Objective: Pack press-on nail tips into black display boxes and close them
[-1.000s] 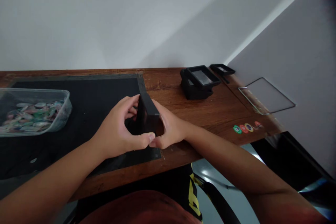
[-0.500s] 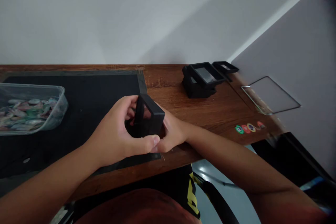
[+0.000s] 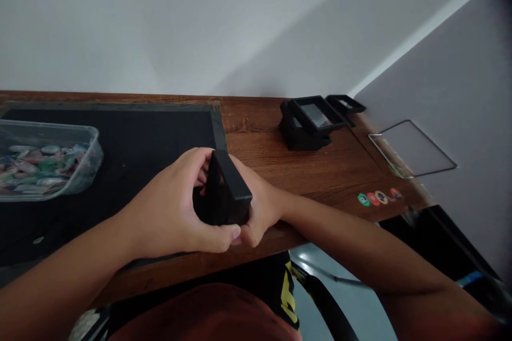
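Note:
Between my two hands, above the front edge of the table, is a black box-shaped frame (image 3: pixel 231 186) standing on edge and tilted. My left hand (image 3: pixel 180 205) curves around its left side, thumb at the lower edge and fingers at the far top. My right hand (image 3: pixel 260 200) grips it from behind on the right; most of those fingers are hidden by the frame. More black frames with clear windows (image 3: pixel 316 116) lie stacked at the back right, near another flat black frame (image 3: pixel 346 103).
On the black mat (image 3: pixel 160 133) at left stands a clear plastic tub (image 3: pixel 90 162) of small, multicoloured wrapped pieces. Several round stickers (image 3: pixel 373 199) dot the wooden table (image 3: pixel 256 141) at right. A thin metal wire frame (image 3: pixel 412 149) rests against the right wall.
The black frame has turned in my hands, so its narrow side faces up more and its front is less visible. Both hands have shifted slightly lower and keep hold of it.

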